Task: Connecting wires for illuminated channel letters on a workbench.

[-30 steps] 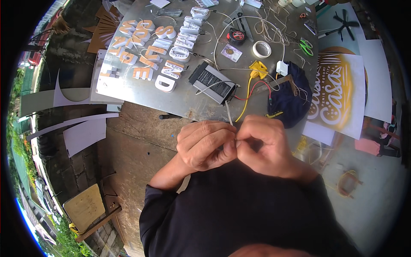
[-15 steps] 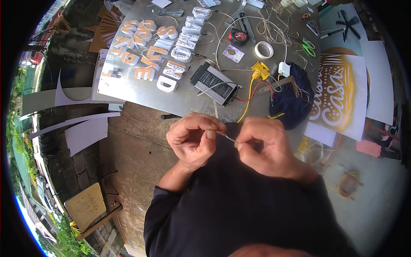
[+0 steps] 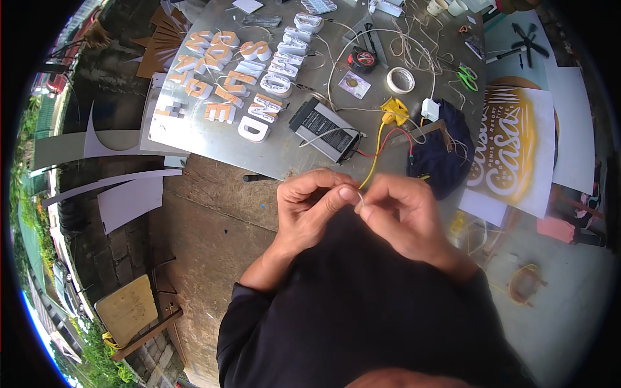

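"Where is the wire [image 3: 361, 198] sitting?"
"The left hand [image 3: 308, 205] and right hand [image 3: 404, 212] are both pinching it by the tabletop's [image 3: 268, 155] near edge."
"Where is room opening?"
"Floor [image 3: 200, 220] is stretching left."

The thin wire [image 3: 361, 197] is showing whitish; the shirt [image 3: 362, 304] is looking plain black; the boxy device [image 3: 326, 128] is pairing grey with black; the plug [image 3: 394, 111] is standing out yellow; the cloth [image 3: 443, 161] is appearing navy; the block letters [image 3: 264, 110] are mixing white with orange-brown; the sign panel [image 3: 533, 171] is carrying white lettering over blotchy yellow.
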The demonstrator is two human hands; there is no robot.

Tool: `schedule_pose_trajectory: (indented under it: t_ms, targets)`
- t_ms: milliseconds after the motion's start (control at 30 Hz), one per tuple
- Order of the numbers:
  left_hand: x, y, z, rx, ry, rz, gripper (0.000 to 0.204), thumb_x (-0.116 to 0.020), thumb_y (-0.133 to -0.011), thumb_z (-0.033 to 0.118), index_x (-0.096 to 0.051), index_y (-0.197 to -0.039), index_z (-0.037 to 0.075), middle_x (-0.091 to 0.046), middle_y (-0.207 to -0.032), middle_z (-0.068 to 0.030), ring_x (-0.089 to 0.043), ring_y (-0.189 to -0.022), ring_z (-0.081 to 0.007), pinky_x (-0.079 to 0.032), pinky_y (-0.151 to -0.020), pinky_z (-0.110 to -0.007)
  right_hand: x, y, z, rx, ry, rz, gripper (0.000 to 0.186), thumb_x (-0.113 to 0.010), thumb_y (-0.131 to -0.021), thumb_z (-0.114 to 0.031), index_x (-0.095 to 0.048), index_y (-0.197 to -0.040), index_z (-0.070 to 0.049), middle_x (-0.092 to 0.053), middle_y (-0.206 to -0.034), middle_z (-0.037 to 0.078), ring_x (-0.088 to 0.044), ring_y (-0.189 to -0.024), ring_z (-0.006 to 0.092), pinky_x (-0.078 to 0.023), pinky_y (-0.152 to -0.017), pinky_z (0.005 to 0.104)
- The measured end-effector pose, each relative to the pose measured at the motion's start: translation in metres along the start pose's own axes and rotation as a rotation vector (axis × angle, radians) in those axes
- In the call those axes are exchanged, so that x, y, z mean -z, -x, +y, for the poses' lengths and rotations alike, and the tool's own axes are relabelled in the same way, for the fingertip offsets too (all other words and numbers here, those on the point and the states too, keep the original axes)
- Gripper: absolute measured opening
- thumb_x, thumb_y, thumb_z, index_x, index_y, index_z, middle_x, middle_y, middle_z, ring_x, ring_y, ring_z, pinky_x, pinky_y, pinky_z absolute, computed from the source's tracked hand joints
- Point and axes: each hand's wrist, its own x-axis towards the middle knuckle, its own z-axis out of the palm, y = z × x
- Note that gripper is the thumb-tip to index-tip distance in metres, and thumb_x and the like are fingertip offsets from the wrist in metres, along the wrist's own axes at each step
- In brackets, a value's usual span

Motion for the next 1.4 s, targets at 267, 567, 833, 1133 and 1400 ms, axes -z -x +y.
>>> schedule_pose_trajectory:
  t_ms: [267,567,833,1133,1400]
  targets:
    - [-0.001,-0.003,-0.001,0.288,0.032,0.060,0.024,-0.061,-0.106,0.018,-0.069,-0.102,-0.004,-0.072,-0.087,-0.0085,-0.070,-0.075,-0.0130,-0.057,-0.071,-0.026,-0.003,-0.008,0.009,0.364,0.436,0.230,0.018,-0.081,-0.082,-0.001,-0.072,-0.097,-0.003,-0.067,-0.094,0.009,-0.065,-0.076,0.0202,-0.051,-0.062,0.0311]
    - [-0.003,-0.003,-0.011,0.317,0.082,0.035,0.021,-0.056,-0.108,0.018,-0.064,-0.105,-0.001,-0.069,-0.088,-0.0067,-0.071,-0.079,-0.0128,-0.060,-0.072,-0.027,-0.005,-0.019,0.035,0.637,0.623,0.265,0.013,-0.074,-0.086,0.002,-0.070,-0.098,-0.002,-0.067,-0.096,0.011,-0.068,-0.083,0.0277,-0.054,-0.069,0.0367]
    - [-0.001,-0.005,-0.026,0.303,0.292,0.100,0.018,-0.059,-0.106,0.019,-0.064,-0.102,0.003,-0.067,-0.098,-0.0053,-0.067,-0.085,-0.0133,-0.059,-0.078,-0.030,-0.007,-0.021,0.054,0.446,0.291,0.186,0.004,-0.065,-0.097,-0.004,-0.064,-0.098,0.000,-0.064,-0.099,0.011,-0.062,-0.088,0.0249,-0.051,-0.078,0.0339]
    - [-0.006,-0.001,-0.026,0.329,0.585,0.187,0.015,-0.058,-0.106,0.020,-0.061,-0.101,0.006,-0.063,-0.100,-0.0042,-0.061,-0.091,-0.0147,-0.053,-0.082,-0.033,-0.008,-0.024,0.053,0.459,0.219,0.122,0.004,-0.065,-0.098,-0.004,-0.063,-0.099,0.000,-0.063,-0.100,0.009,-0.061,-0.090,0.0220,-0.050,-0.080,0.0335]
    - [-0.001,-0.003,-0.023,0.298,0.271,0.110,0.017,-0.066,-0.102,0.020,-0.065,-0.104,0.003,-0.069,-0.087,-0.0046,-0.065,-0.068,-0.0122,-0.053,-0.063,-0.027,-0.010,-0.025,0.066,0.373,-0.007,0.190,0.004,-0.062,-0.100,-0.005,-0.063,-0.102,-0.001,-0.063,-0.097,0.006,-0.060,-0.086,0.0135,-0.051,-0.078,0.0294]
